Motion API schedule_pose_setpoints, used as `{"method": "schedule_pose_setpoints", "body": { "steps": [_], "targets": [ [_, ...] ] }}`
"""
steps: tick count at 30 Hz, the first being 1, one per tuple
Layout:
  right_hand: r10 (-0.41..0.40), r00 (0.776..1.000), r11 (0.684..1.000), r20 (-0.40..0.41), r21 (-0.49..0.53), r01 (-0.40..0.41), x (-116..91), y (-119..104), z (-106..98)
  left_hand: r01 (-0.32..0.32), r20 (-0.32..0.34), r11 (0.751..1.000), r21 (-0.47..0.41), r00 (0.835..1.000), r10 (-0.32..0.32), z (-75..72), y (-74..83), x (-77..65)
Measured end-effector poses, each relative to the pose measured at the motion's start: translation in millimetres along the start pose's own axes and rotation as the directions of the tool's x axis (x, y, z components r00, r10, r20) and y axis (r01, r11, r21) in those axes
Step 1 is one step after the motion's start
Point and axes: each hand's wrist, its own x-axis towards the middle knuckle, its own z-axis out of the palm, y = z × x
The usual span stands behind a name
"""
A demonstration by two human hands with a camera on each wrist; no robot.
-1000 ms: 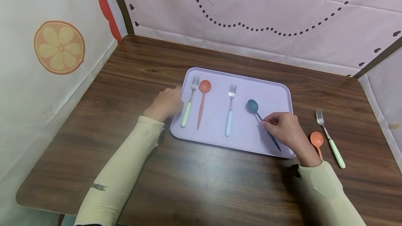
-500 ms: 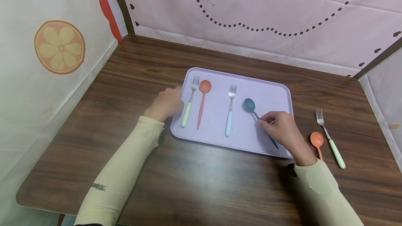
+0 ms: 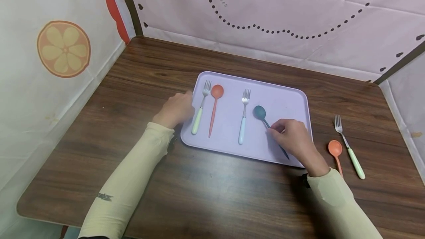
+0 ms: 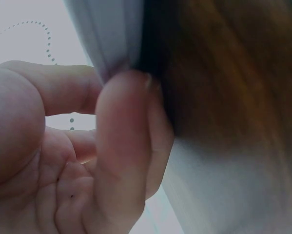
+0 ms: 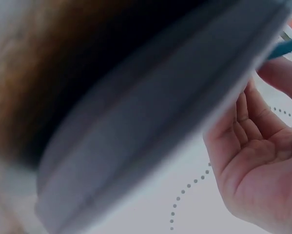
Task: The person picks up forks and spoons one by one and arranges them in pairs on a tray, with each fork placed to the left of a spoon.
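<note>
A lilac tray (image 3: 227, 121) lies on the table. My left hand (image 3: 176, 110) pinches its left rim; the left wrist view shows thumb and finger (image 4: 124, 122) meeting at the tray edge (image 4: 109, 34). Over the tray's right part, my right hand (image 3: 295, 139) pinches the handle of a dark teal spoon (image 3: 259, 112), whose bowl points up and left. Left of that spoon is a fork with a light blue handle (image 3: 242, 130). Farther left lie a red-orange spoon (image 3: 217, 91) and a fork with a pale green handle (image 3: 197, 121), side by side.
Right of the tray, on the wooden table (image 3: 216, 194), lie an orange spoon (image 3: 335, 148), partly hidden by the right forearm, and another green-handled fork (image 3: 355, 161). Printed cloth (image 3: 299, 3) hangs behind the table and at both sides.
My right hand has shifted left over the tray with the teal spoon, bringing its bowl closer to the blue-handled fork. The left hand and the tray stay in place.
</note>
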Motion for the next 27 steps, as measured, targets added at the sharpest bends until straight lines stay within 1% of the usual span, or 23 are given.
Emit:
{"method": "schedule_pose_setpoints", "body": {
  "steps": [6,11,17,20,23,27],
  "targets": [
    [-0.040,0.999,0.998,0.020,-0.040,0.041,0.3,-1.2,5.2,0.001,-0.002,1.000,0.003,1.000,-0.001,-0.7,1.0,-1.3],
    [-0.046,0.998,0.998,0.038,-0.044,0.047,-2.3,-0.9,6.4,0.007,0.001,1.000,-0.007,1.000,-0.007,-1.0,2.3,-2.7],
    [-0.111,0.992,0.991,0.067,-0.070,0.115,-23.0,2.9,1.4,0.003,-0.005,1.000,0.003,1.000,-0.003,-0.8,2.9,-1.8],
    [-0.124,0.988,0.988,0.090,-0.086,0.131,-34.8,3.2,-0.3,-0.002,-0.013,1.000,0.009,1.000,0.002,-1.0,3.2,-1.6],
    [-0.147,0.984,0.985,0.104,-0.070,0.155,-42.9,1.7,0.5,-0.004,-0.020,1.000,0.016,1.000,0.005,-1.6,2.8,-1.6],
    [-0.188,0.977,0.981,0.102,-0.028,0.191,-46.6,-2.4,5.8,0.003,-0.014,1.000,0.012,1.000,-0.003,-1.5,2.6,-2.1]
  ]
}}
